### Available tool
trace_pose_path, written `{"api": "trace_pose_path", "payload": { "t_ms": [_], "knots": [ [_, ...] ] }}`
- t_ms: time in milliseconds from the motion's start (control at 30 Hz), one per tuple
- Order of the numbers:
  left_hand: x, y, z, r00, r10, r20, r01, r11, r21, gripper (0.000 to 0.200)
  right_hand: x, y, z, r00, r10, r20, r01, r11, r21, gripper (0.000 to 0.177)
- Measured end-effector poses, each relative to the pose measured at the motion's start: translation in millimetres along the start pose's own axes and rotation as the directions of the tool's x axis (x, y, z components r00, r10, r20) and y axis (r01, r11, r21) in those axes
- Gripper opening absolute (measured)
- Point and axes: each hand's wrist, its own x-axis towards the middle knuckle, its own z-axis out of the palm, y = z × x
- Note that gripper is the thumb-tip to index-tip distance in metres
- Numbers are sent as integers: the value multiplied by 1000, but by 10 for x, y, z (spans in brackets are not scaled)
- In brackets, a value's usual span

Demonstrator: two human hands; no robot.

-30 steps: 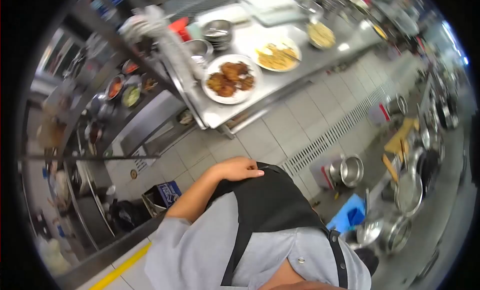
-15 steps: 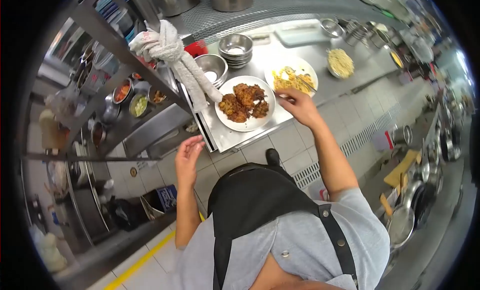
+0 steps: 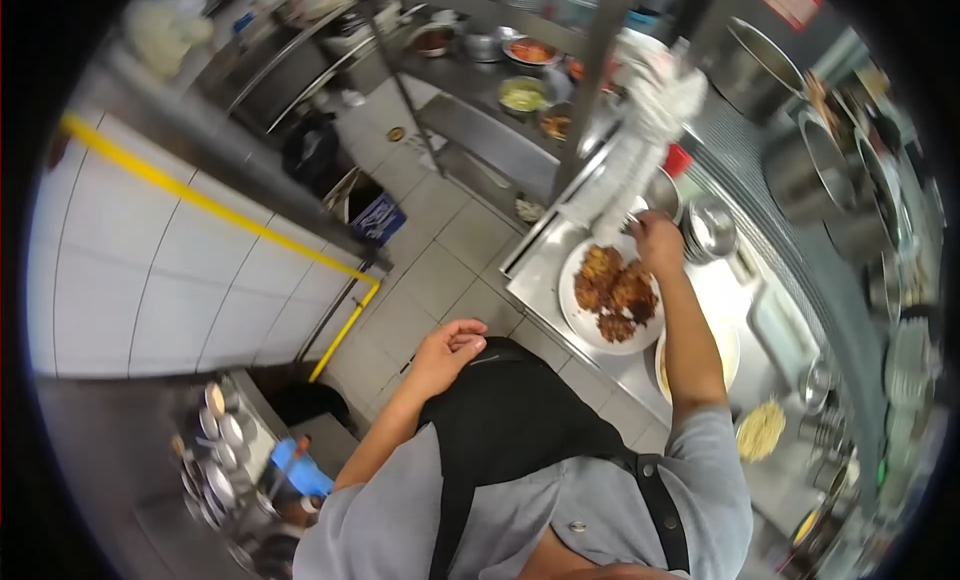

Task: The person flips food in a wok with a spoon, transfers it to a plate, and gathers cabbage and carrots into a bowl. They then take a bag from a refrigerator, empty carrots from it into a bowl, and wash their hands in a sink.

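Observation:
My right hand (image 3: 660, 243) reaches over the far rim of a white plate (image 3: 572, 315) bearing several browned, fried pieces of food (image 3: 628, 285). Its fingers are bent together beside a knotted white towel (image 3: 645, 110) and steel bowls; a small dark, shiny bit shows at the fingertips, too blurred to name. Under my right forearm, a second white plate (image 3: 728, 352) is mostly covered. My left hand (image 3: 445, 358) hangs before the black apron (image 3: 520, 420), holding nothing, its fingers loosely curved.
Stacked steel bowls (image 3: 708, 228) stand behind the plates on the steel counter (image 3: 545, 270). Noodles (image 3: 760, 432) lie farther right. A shelf post (image 3: 597, 80) rises at the counter's left end. Large pots (image 3: 755, 68) stand on the upper shelf, and chopped food fills a bowl (image 3: 522, 95).
The view has swung left. My right hand has left the side of the plate with yellow food and crossed to the fried food plate's far rim. My left hand has dropped toward the apron.

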Motion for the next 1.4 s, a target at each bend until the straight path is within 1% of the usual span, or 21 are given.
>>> {"api": "trace_pose_path", "payload": {
  "t_ms": [100, 233, 367, 433, 500, 533, 567, 600, 633, 700, 767, 833, 933, 967, 1000, 1067, 1100, 1167, 1233, 1300, 1400],
  "knots": [
    [-77, -28, -1, 1000, -6, -21, 6, 1000, -3, 31, 174, 64, -82, 978, 136, 158, -169, 961, 221, 28],
    [86, 59, -172, 998, -27, 58, 17, 987, 163, 32, 257, 166, -39, 988, 15, -154, 15, 982, 190, 21],
    [426, -36, -614, 994, 84, 70, -93, 986, 138, 33, 293, 98, -109, 872, 245, -424, -136, 953, 271, 31],
    [694, -115, -926, 994, 39, 99, -45, 997, 61, 34, 253, 743, 224, 873, 218, -435, -142, 969, 202, 33],
    [926, -25, -1300, 990, 56, 129, -77, 983, 167, 35, 226, 1591, 618, 726, 540, -427, -318, 813, 488, 45],
    [1045, 68, -1497, 987, 95, 131, -114, 983, 142, 35, 271, 1224, 434, 668, 659, -345, -160, 580, 799, 48],
    [1204, 90, -1712, 981, 144, 128, -162, 977, 142, 34, 129, 967, 103, 672, 632, -385, -345, 728, 592, 45],
    [1341, 102, -1936, 979, 162, 121, -179, 973, 145, 34, -60, 745, -98, 756, 482, -443, -135, 777, 615, 39],
    [1480, 165, -2160, 976, 182, 117, -198, 969, 146, 34, -234, 664, -261, 600, 559, -572, -219, 803, 555, 25],
    [1714, 421, -2615, 976, 204, 71, -213, 964, 161, 33, -551, 159, -929, 651, 738, -179, -486, 586, 649, 30],
    [1896, 658, -2977, 983, 183, -16, -179, 972, 152, 31, -549, -1317, -1333, 735, 678, -8, -632, 690, 354, 35],
    [2195, 787, -3267, 983, 177, -50, -165, 968, 189, 29, -614, -1627, -1337, 770, 599, 221, -638, 712, 294, 31],
    [2786, 1026, -3413, 980, 198, -15, -189, 953, 238, 32, -9, -2523, -846, 746, 554, 368, -658, 696, 286, 22],
    [2933, 1121, -3396, 983, 180, 22, -180, 955, 236, 36, 219, -2652, -555, 802, 447, 397, -589, 703, 399, 20],
    [3104, 1205, -3379, 984, 180, 13, -178, 957, 229, 36, 629, -3214, -420, 690, 525, 498, -719, 577, 388, 11],
    [3426, 1316, -3376, 951, -117, 286, 61, 978, 197, 49, 1067, -3251, 311, 865, 239, 440, -439, 784, 438, 13],
    [3571, 1331, -3420, 956, -115, 269, 64, 980, 190, 49, 1436, -3483, 556, 924, 66, 376, -254, 843, 475, 15],
    [3872, 1368, -3535, 890, -261, 373, 267, 963, 37, 55, 2070, -3693, 1095, 935, -180, 306, -1, 860, 510, 17],
    [4120, 1473, -3779, 902, -287, 324, 342, 931, -128, 51, 2704, -3929, 1460, 876, -368, 314, 194, 862, 469, 21],
    [4407, 1452, -4191, 976, -146, 161, 143, 989, 30, 43, 3287, -4085, 1812, 800, -517, 304, 316, 795, 518, 26],
    [4579, 1435, -4832, 979, -91, -185, 102, 993, 54, 29, 3991, -4390, 2014, 777, -600, 190, 373, 683, 628, 39]
  ]
}}
